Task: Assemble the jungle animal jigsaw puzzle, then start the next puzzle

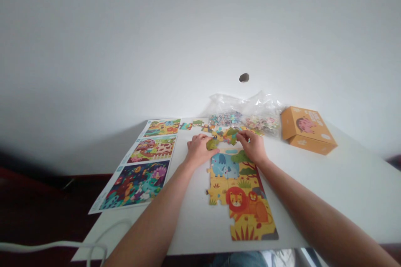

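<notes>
My left hand [199,148] pinches one green piece [212,144], my right hand [254,147] pinches another green piece [232,135], maybe so both show.

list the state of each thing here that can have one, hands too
Puzzle: partly joined, lower left missing
Left hand: closed on a green piece
Right hand: pinching a second green piece
Loose pieces: spread beyond the puzzle
Plastic bagging: crumpled, puzzle bits inside, seal unclear
Box: resting on the table, shut or not unclear
Sheet: unfolded, pictures up
Cable: slack
</notes>
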Motion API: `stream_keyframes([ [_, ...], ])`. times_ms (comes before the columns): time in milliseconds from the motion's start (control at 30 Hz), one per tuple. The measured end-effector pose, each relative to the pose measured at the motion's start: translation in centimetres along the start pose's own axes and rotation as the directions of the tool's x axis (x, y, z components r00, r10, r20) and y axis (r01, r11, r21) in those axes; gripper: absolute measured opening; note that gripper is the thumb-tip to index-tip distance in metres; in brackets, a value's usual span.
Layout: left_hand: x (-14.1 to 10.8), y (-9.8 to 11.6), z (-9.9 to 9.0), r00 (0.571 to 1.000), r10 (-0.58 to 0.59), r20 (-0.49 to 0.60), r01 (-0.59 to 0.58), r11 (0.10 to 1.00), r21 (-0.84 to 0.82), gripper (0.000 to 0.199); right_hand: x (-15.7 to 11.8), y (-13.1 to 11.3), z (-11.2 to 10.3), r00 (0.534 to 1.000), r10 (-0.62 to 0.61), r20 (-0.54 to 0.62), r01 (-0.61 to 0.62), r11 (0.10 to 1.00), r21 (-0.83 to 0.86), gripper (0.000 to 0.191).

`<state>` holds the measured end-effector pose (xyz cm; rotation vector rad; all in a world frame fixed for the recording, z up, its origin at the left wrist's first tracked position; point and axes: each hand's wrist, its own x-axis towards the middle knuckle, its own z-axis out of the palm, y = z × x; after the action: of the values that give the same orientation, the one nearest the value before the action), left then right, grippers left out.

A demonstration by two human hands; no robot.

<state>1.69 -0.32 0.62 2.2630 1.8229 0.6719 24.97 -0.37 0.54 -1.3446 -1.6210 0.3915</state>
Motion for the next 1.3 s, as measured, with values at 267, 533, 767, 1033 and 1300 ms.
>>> stream_keyframes([
  [267, 0.6, -0.8, -0.2, 0.967, -0.162, -0.196, 0.116, 0.967, -0.227, 0.037, 0.1, 0.2, -0.1, 0.998, 0.051, -0.046, -0.047, 0.995, 0.084, 0.030],
  [533, 1.7, -3.4, 1.5, 0.859, -0.239, -0.454, 0.164, 0.966, -0.199, 0.045, 0.2, 0.4, 0.4, 0.977, 0.210, 0.041, -0.202, 0.848, 0.490, 0.032],
  [767, 0.6, -0.6, 0.5, 0.871, 0.209, -0.445, -0.282, 0.954, -0.102, 0.080, -0.6, -1.2, 0.5, 0.961, 0.204, 0.188, -0.276, 0.776, 0.567, 0.044],
  [1033, 0.0, 0.5, 0.6, 0.857, 0.351, -0.378, -0.433, 0.887, -0.158, 0.074, -1.3, -1.6, 1.2, 0.933, 0.082, 0.352, -0.280, 0.779, 0.561, 0.048],
  [1300, 0.0, 0.8, 0.1, 0.858, 0.320, -0.401, -0.444, 0.855, -0.268, 0.042, -1.0, -1.0, 1.2, 0.966, 0.049, 0.253, -0.160, 0.883, 0.442, 0.039],
])
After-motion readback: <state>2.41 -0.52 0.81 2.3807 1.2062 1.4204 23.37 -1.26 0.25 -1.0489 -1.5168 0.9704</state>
